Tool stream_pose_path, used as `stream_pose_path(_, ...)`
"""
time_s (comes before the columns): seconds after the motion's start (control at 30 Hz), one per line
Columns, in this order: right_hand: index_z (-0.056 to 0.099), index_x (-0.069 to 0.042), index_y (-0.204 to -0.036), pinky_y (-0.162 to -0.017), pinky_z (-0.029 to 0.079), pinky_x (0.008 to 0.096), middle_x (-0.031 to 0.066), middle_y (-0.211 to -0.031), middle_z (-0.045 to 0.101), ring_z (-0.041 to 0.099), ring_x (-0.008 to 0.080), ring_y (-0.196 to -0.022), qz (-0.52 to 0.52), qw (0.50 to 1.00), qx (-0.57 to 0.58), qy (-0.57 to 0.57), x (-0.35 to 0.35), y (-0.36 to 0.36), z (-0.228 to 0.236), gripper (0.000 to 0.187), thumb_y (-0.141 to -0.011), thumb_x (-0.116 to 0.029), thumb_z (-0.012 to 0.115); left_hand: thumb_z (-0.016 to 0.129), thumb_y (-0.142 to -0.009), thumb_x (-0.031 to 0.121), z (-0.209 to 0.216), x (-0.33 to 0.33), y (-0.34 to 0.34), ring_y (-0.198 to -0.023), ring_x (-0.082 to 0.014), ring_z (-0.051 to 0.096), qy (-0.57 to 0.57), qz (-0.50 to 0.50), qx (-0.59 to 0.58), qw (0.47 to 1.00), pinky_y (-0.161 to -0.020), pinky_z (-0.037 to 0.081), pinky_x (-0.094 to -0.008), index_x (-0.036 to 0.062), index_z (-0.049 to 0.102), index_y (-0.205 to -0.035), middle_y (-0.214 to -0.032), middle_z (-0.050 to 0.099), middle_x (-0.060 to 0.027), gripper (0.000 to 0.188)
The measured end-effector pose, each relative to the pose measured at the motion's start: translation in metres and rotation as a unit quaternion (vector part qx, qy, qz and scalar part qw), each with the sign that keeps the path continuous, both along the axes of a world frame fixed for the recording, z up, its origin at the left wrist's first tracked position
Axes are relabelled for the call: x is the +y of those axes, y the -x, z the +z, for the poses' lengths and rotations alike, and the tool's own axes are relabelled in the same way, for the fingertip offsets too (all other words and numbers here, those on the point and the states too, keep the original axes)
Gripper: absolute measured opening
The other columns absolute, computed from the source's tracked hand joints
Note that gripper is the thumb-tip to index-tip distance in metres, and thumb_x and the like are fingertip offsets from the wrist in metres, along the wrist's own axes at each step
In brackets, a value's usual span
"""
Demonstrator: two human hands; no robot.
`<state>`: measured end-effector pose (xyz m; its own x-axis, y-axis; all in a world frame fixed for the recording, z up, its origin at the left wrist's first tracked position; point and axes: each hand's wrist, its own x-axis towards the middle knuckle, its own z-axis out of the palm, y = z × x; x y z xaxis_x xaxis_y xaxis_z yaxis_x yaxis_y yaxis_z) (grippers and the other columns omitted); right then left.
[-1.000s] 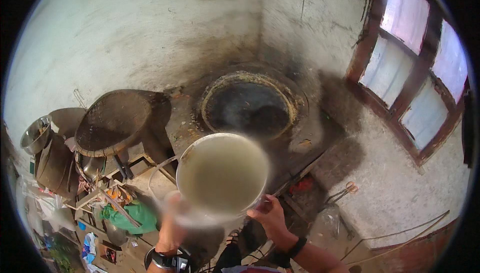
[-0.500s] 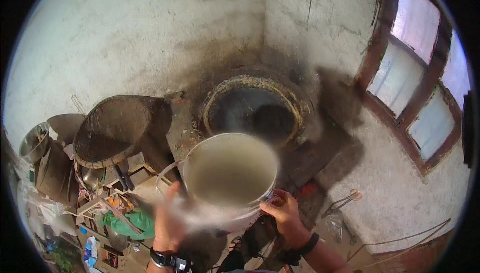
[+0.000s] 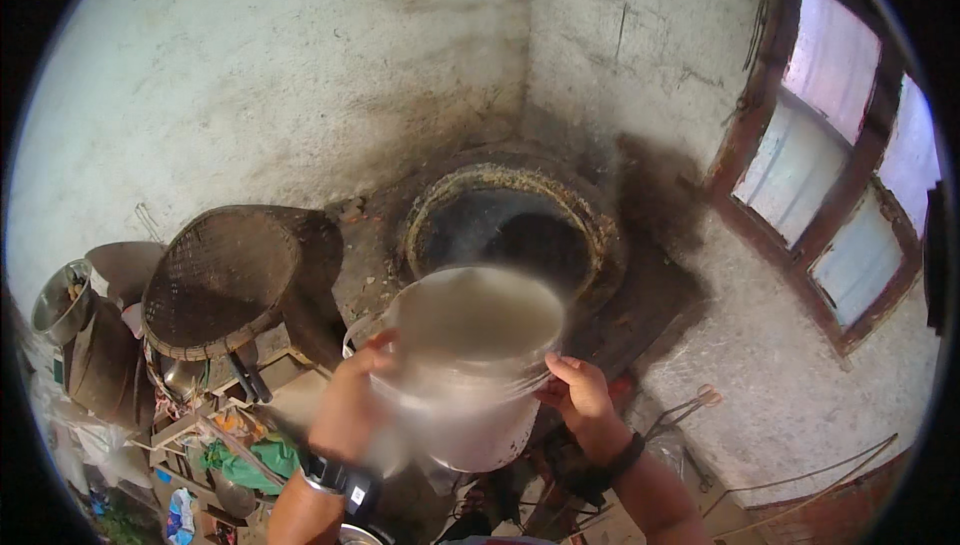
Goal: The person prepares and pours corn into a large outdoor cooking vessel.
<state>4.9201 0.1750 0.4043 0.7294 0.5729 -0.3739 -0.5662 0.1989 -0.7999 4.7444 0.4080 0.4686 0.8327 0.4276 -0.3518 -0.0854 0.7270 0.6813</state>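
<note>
A white bucket (image 3: 485, 425) hangs in front of me between both hands, its mouth tipped away towards a round cooking pit. My left hand (image 3: 350, 395) is closed on its left side near the rim; a blurred patch partly hides these fingers. The right side is gripped by my right hand (image 3: 580, 395), with the thumb up at the rim. What lies in the bucket is too blurred to tell. Just beyond the rim, a large dark wok (image 3: 465, 235) sits sunk in the stove (image 3: 612, 235), with a shadow across its inside and a crusted ring around it.
Left of the stove leans a big woven basket (image 3: 225, 280). A metal bowl (image 3: 62, 307) stands farther left, above clutter with a green bag (image 3: 255, 465). On the right, tongs (image 3: 680, 410) lie by the wall, under a brown-framed window (image 3: 800, 165).
The bucket has tipped away from me, so more of its near wall shows. My left hand has come up to the bucket's side by the rim; my right hand has risen slightly.
</note>
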Motion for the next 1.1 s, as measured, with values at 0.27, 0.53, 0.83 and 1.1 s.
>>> stream_pose_path(0.27,0.062,-0.007,-0.092,-0.069,0.049,0.0278,0.0018,-0.082,0.062,0.058,0.0123,-0.073,-0.022,0.999,0.029,0.032,0.011,-0.018,0.008,0.023,-0.088,-0.029,0.067,0.053,-0.078,0.008,-0.009,0.02,-0.021,-0.096,-0.0271,0.057,-0.028,-0.039,-0.042,0.998,-0.089,0.046,-0.039,-0.001,0.049,-0.121,-0.111,0.056,-0.0134,0.044)
stream_pose_path(0.53,0.061,-0.005,-0.093,-0.07,0.051,0.0286,0.0015,-0.08,0.059,0.058,0.0134,-0.073,-0.025,0.998,0.051,-0.001,0.012,-0.039,-0.007,0.023,-0.086,-0.026,0.07,0.051,-0.081,0.012,-0.018,0.032,-0.038,-0.102,-0.0292,0.056,-0.077,-0.059,-0.051,0.994,-0.094,0.045,-0.0426,-0.002,0.051,-0.121,-0.113,0.056,-0.0146,0.042)
stream_pose_path(0.83,0.061,-0.004,-0.093,-0.071,0.052,0.0301,0.0037,-0.086,0.059,0.058,0.0147,-0.078,-0.007,0.999,0.047,-0.025,0.014,-0.07,-0.015,0.022,-0.087,-0.024,0.069,0.052,-0.084,0.016,0.009,0.023,-0.057,-0.109,-0.0287,0.052,-0.014,-0.114,-0.046,0.992,-0.098,0.041,-0.0458,-0.0016,0.043,-0.133,-0.123,0.051,-0.0149,0.052)
stream_pose_path(1.1,0.062,-0.009,-0.096,-0.072,0.052,0.0295,0.0018,-0.087,0.058,0.057,0.0141,-0.083,0.016,0.996,0.07,-0.057,0.021,-0.115,-0.045,0.018,-0.088,-0.024,0.068,0.057,-0.084,0.024,-0.009,0.037,-0.072,-0.102,-0.023,0.053,-0.043,-0.163,-0.009,0.986,-0.09,0.043,-0.0434,0.003,0.047,-0.133,-0.107,0.057,-0.008,0.054)
